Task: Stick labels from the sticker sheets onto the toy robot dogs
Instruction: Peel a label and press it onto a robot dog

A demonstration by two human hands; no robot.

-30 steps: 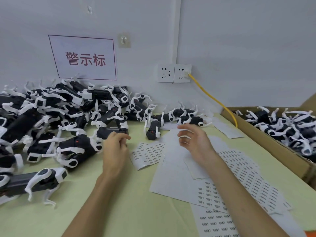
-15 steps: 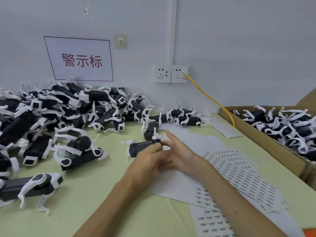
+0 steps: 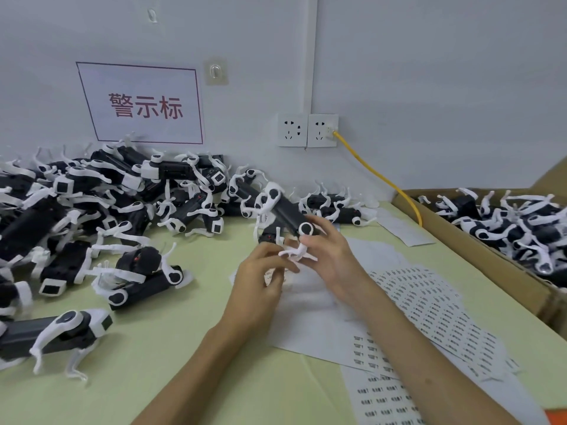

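Note:
My right hand [image 3: 329, 259] grips a black toy robot dog [image 3: 283, 211] with white legs, tilted up above the table's middle. Just below and left of it, my left hand [image 3: 260, 282] has its fingers curled and touches the dog's white legs; whether it pinches a label I cannot tell. Sticker sheets [image 3: 429, 305] with rows of small printed labels lie under and to the right of my hands. A big pile of black-and-white toy dogs [image 3: 101, 207] covers the table's left and back.
A cardboard box [image 3: 478, 256] full of toy dogs stands at the right. A yellow cable [image 3: 380, 179] runs from the wall socket [image 3: 308, 130] behind that box. One dog [image 3: 58, 332] lies alone at the near left. Bare green table [image 3: 171, 357] shows in front.
My left hand took a dog from the pile and brought it to the middle. My right hand now holds it, lifted and tilted higher, while the left hand sits lower by its legs.

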